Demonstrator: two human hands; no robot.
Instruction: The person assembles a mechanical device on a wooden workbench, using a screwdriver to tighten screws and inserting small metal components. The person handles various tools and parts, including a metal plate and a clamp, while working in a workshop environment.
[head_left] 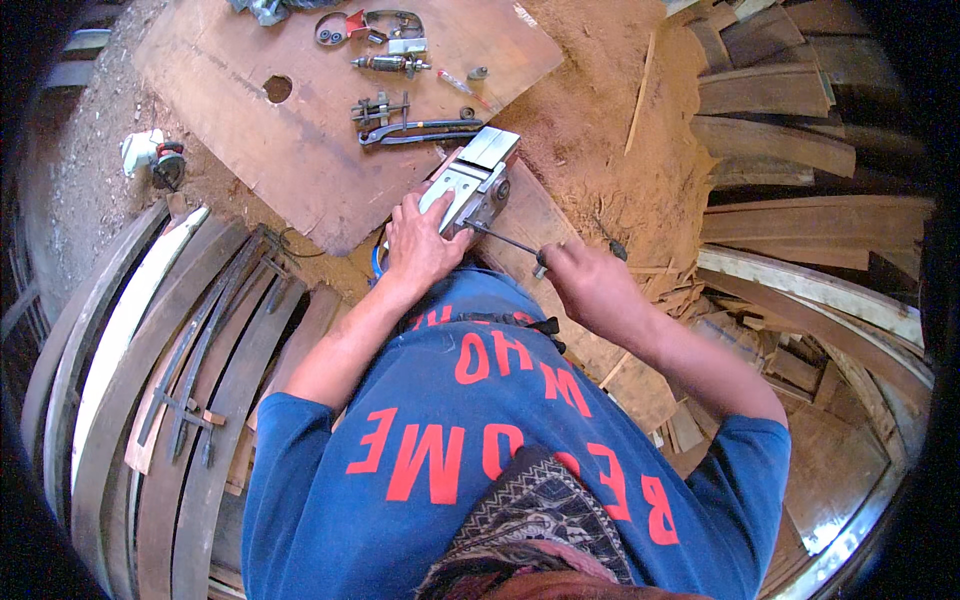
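An electric hand planer [487, 150] lies with its flat metal sole facing up, close in front of me. My left hand [425, 240] is closed around its near end, fingers pressed on the sole and side. My right hand [583, 285] grips a screwdriver [510, 241] by its handle. Its thin shaft points left, and the tip meets the side of the planer beside my left fingers. The exact screw or slot at the tip is too small to make out. Just beyond the planer lie long-handled pliers [425, 127] on a brown board.
The brown board [230, 130] has a round hole and carries a motor armature [388, 63] and small parts. A white power tool [148, 155] sits on the ground at left. Curved planks [150, 400] with a bar clamp [185, 410] stand left; more curved planks [780, 220] and sawdust [600, 130] are right.
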